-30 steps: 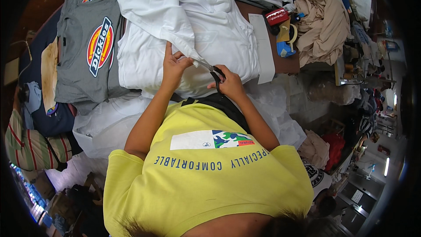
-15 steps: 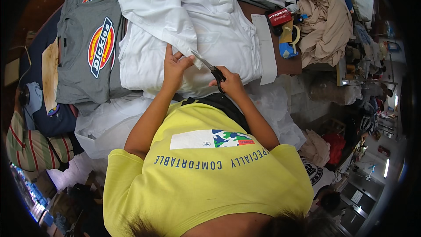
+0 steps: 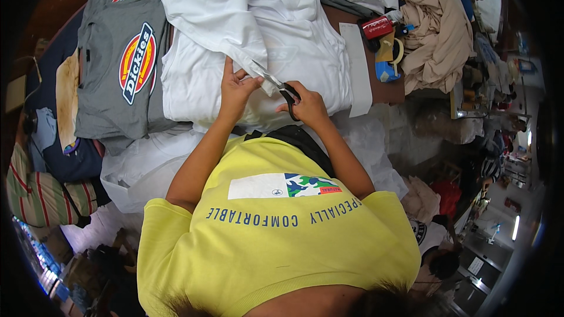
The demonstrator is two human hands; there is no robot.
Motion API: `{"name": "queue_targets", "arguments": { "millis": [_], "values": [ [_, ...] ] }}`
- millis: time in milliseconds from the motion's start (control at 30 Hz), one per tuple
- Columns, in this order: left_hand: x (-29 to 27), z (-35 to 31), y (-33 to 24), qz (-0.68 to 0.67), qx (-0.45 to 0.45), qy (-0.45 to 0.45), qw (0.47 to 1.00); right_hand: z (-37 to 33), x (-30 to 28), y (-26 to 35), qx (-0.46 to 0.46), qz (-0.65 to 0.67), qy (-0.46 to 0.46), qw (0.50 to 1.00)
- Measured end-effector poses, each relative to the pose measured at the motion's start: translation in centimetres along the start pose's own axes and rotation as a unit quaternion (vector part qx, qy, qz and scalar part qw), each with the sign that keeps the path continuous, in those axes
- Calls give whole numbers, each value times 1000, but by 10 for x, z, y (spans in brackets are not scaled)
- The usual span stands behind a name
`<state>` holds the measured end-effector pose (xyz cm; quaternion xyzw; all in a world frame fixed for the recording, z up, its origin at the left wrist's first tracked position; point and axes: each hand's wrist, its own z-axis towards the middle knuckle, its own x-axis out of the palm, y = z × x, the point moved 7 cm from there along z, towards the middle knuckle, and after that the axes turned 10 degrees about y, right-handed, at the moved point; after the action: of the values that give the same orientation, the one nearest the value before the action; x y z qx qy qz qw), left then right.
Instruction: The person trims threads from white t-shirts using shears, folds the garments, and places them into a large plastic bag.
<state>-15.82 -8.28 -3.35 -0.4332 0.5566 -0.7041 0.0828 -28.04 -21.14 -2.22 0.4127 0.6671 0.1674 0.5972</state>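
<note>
My left hand (image 3: 238,91) pinches the edge of a white garment (image 3: 220,20), its index finger stretched out along the cloth. Black-handled scissors (image 3: 291,98) sit in my right hand (image 3: 308,105), with fingers and thumb at the handle loops. The metal blades point up and left and are parted at the garment's edge, close to my left fingertips. A small strip of white cloth hangs beside the blades. Under both hands lies a stack of white shirts (image 3: 317,64).
Grey printed shirts (image 3: 103,53) lie left of the white stack. To the right are a white paper sheet (image 3: 355,64), a red box (image 3: 377,26), a tape roll (image 3: 398,51) and a heap of beige cloth (image 3: 437,29). Plastic sheeting (image 3: 144,164) hangs below the table edge. Other people are at both sides.
The scissors have moved slightly down and left, and their blades reach further along the garment's edge. My left hand has shifted a little to the right with the cloth.
</note>
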Motion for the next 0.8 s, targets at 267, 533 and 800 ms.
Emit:
{"name": "queue_targets", "arguments": {
  "millis": [267, 533, 800],
  "values": [
    [-14, 6, -1, -19, 8, -23, 1000, -4, 5, -9, -32, 26, -27, 999],
    [-10, 7, -4, -1, 17, -3, 1000, 11, -2, 9, -14, -10, -5, 1000],
    [-21, 13, -9, -35, 4, -37, 999, 7, 4, -9, -12, 31, -8, 999]
  ]
}}
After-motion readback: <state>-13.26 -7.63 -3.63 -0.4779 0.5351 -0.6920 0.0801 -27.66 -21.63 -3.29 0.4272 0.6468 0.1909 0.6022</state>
